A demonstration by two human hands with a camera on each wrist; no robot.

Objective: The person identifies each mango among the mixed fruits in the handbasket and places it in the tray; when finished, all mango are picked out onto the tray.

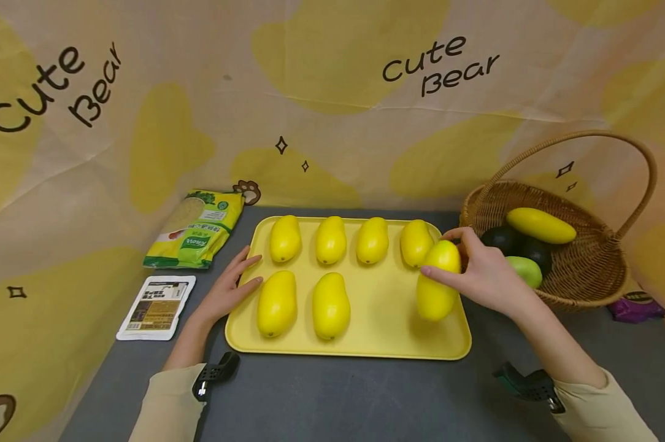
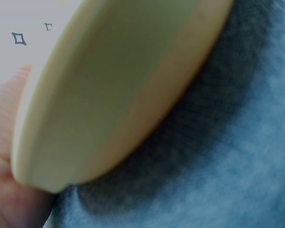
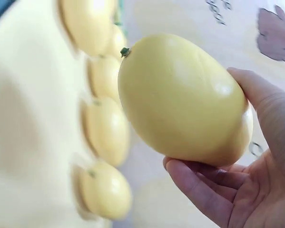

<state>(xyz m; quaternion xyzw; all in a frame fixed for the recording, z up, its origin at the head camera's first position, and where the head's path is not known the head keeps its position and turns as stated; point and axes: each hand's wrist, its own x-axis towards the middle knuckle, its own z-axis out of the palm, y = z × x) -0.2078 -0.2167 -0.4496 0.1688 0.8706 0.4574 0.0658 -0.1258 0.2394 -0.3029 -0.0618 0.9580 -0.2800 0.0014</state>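
A yellow mango [image 1: 437,298] is held by my right hand [image 1: 489,273] above the right end of a yellow tray [image 1: 379,319]. The right wrist view shows thumb and fingers gripping the mango [image 3: 180,102] at one end, its small green stem facing away from the palm. On the tray, several mangoes [image 1: 330,240] stand in a back row; two more mangoes [image 1: 330,307] lie at the front left. My left hand [image 1: 227,291] rests on the tray's left rim, fingers laid over it. In the left wrist view the tray [image 2: 118,80] partly hides that hand.
A wicker basket [image 1: 592,282] with a tall handle stands at the right, holding a yellow fruit [image 1: 542,225], dark fruits and a green one [image 1: 526,270]. Left of the tray lie a yellow-green bag [image 1: 200,227] and a white packet [image 1: 157,307]. A purple packet [image 1: 636,309] lies beside the basket.
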